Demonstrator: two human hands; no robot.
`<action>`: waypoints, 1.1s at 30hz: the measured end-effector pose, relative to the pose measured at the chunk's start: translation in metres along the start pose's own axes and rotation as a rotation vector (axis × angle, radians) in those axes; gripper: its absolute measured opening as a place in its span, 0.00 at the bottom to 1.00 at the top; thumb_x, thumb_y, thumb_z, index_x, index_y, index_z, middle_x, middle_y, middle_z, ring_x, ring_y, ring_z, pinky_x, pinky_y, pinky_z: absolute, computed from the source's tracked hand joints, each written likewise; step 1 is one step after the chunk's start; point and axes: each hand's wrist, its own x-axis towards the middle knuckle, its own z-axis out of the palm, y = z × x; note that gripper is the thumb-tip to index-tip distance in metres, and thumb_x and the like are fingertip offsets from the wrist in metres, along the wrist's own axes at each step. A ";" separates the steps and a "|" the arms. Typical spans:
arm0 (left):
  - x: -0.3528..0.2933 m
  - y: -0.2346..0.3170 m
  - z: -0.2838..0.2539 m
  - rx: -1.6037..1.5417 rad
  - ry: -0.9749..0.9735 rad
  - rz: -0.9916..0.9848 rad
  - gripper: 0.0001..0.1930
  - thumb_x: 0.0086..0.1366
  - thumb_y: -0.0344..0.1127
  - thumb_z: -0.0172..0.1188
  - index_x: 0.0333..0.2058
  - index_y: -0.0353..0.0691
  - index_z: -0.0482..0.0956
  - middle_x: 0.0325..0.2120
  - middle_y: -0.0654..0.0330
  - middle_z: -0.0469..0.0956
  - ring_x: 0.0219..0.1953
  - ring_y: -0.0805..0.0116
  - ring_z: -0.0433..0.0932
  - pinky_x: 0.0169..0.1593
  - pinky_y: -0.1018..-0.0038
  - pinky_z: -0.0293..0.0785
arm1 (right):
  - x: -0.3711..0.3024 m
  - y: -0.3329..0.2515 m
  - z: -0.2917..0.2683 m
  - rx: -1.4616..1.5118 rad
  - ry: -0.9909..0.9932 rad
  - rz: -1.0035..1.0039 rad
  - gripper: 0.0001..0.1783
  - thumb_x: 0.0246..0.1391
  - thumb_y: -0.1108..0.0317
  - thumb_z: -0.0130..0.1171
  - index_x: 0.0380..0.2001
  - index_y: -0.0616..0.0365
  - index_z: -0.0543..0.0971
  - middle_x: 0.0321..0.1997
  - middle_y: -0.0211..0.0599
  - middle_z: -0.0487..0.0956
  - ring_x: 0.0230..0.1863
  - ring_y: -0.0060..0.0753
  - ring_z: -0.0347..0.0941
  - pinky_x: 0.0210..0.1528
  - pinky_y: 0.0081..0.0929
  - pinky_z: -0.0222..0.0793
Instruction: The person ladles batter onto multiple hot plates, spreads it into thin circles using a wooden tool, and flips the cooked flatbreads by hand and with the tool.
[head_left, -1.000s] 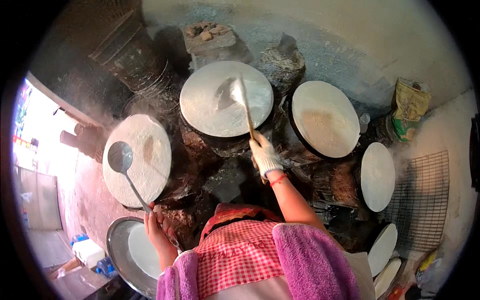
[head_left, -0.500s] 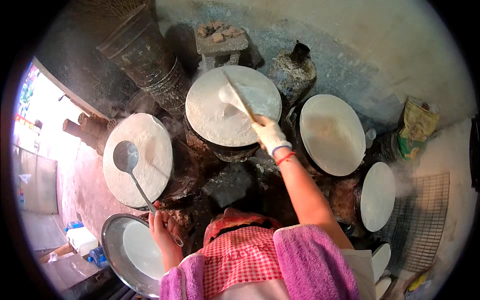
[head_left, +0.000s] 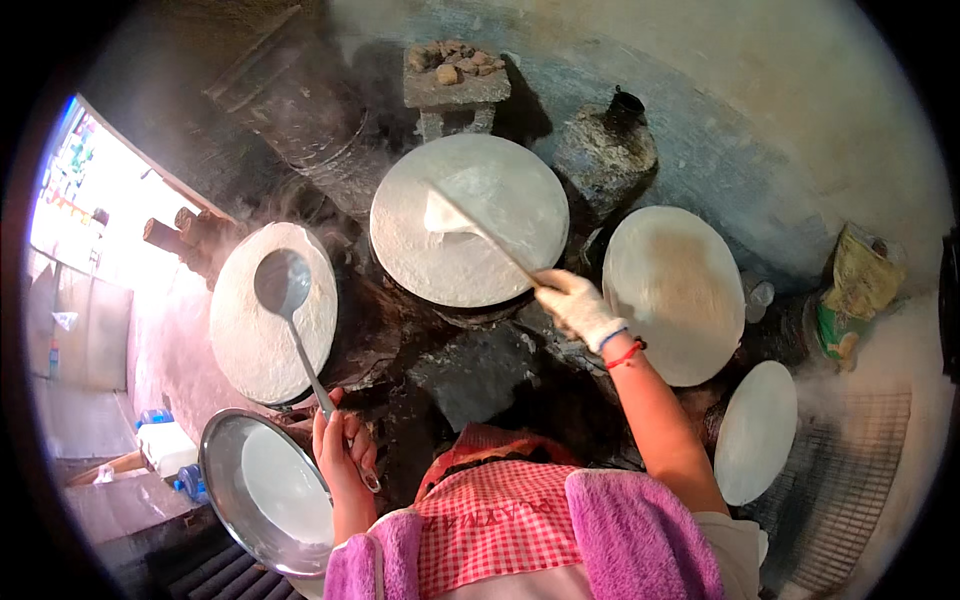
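Observation:
My left hand (head_left: 342, 447) is closed around the handle of a metal ladle (head_left: 282, 282). The ladle's round bowl hangs over the left white-topped round steamer (head_left: 232, 340). On my right hand (head_left: 580, 305) is a white knitted glove, with its fingers closed on the near end of a thin stick (head_left: 495, 242). That stick slants across the middle round steamer (head_left: 430, 275). A thin, wet-looking white sheet (head_left: 447, 217) hangs at its far end; whether it touches the surface below I cannot tell.
A metal basin (head_left: 215, 480) of white liquid stands at my near left. Two more round white tops (head_left: 690, 260) (head_left: 757, 430) are on the right. Behind are a stool (head_left: 457, 92) with brown lumps, a sooty jar (head_left: 605, 150) and a dark barrel (head_left: 300, 120). Steam drifts about.
My right hand has moved right and toward me, and the stick lies at a flatter slant. The white sheet has shifted left over the middle steamer. My left hand still holds the ladle.

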 end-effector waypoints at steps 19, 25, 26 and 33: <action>0.014 -0.052 0.119 -0.067 -0.179 -0.380 0.10 0.75 0.34 0.50 0.52 0.42 0.70 0.32 0.61 0.70 0.23 0.76 0.65 0.25 0.77 0.65 | -0.057 0.090 0.035 0.442 -0.040 0.089 0.21 0.67 0.60 0.55 0.59 0.53 0.71 0.28 0.22 0.71 0.19 0.14 0.65 0.15 0.18 0.57; 0.038 -0.033 0.116 -0.919 -0.202 -0.829 0.10 0.75 0.32 0.48 0.47 0.32 0.69 0.23 0.65 0.65 0.21 0.79 0.64 0.20 0.80 0.63 | -0.049 0.051 0.046 0.403 -0.254 0.175 0.21 0.67 0.62 0.54 0.60 0.54 0.71 0.28 0.25 0.72 0.19 0.15 0.64 0.14 0.17 0.57; 0.043 -0.018 0.103 -1.114 -0.235 -0.897 0.19 0.76 0.35 0.45 0.58 0.26 0.65 0.25 0.63 0.66 0.19 0.79 0.62 0.17 0.81 0.60 | -0.059 0.044 0.033 0.356 -0.202 0.134 0.21 0.67 0.62 0.54 0.60 0.54 0.71 0.27 0.25 0.72 0.18 0.14 0.64 0.13 0.16 0.57; 0.016 0.020 0.039 -0.844 -0.563 -0.675 0.24 0.79 0.37 0.39 0.69 0.34 0.54 0.25 0.66 0.59 0.17 0.81 0.57 0.15 0.82 0.57 | -0.051 0.070 0.081 0.025 0.040 -0.073 0.22 0.64 0.61 0.56 0.59 0.54 0.74 0.29 0.25 0.76 0.17 0.17 0.68 0.16 0.19 0.64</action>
